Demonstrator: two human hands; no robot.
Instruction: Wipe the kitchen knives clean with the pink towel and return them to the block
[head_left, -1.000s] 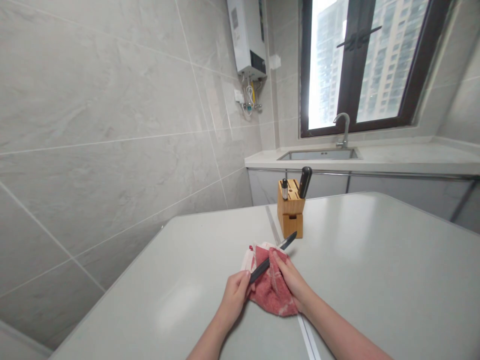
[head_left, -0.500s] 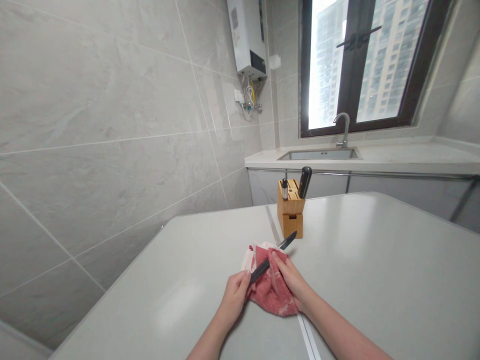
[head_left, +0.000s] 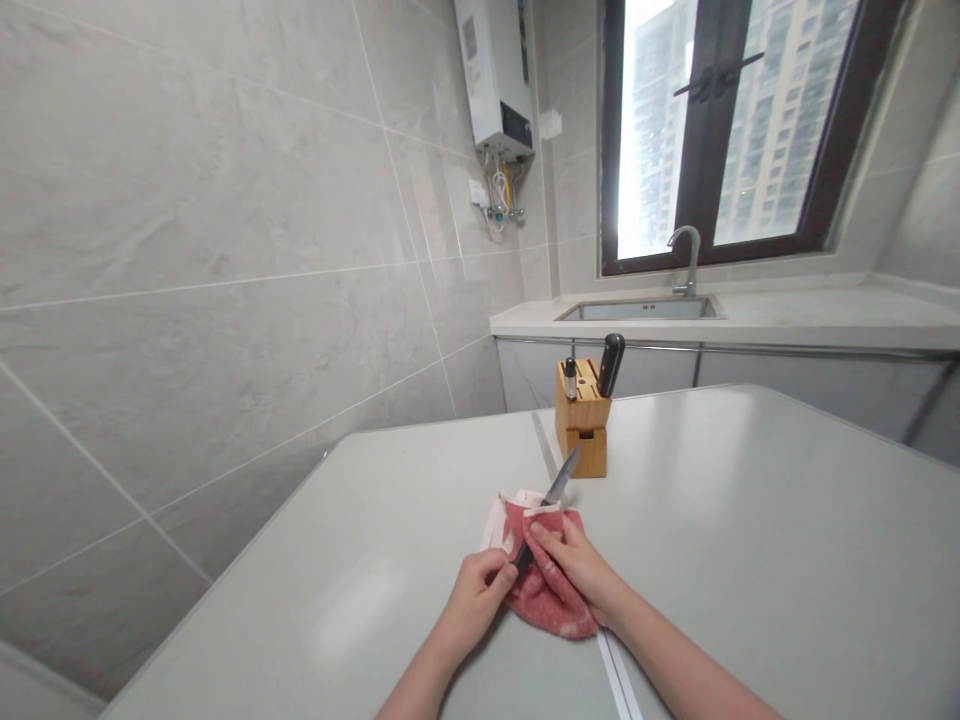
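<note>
My left hand [head_left: 480, 590] is closed round the black handle of a knife [head_left: 561, 480], whose blade points up and away toward the back. A red cloth with pale edges [head_left: 551, 600] is wrapped about the middle of the knife. With thumb on top, my right hand [head_left: 574, 555] grips this cloth and presses it round the knife where handle and blade meet. Part of the blade is hidden by the cloth. Just beyond the knife's tip stands a wooden knife block [head_left: 583, 410], with a black-handled knife [head_left: 611, 365] and a smaller tool with a black top [head_left: 570, 378] in its slots.
The pale table [head_left: 375, 540] has a seam strip running through its middle. Behind it is a counter [head_left: 810, 300] with a sink [head_left: 637, 309] and a faucet [head_left: 686, 260]. A tiled wall [head_left: 225, 200] rises on the left, and a water heater [head_left: 495, 80] hangs there.
The knife has turned steeper, with its blade tip moving up and left and more of its flat side showing. The cloth is folded further over it under my right thumb.
</note>
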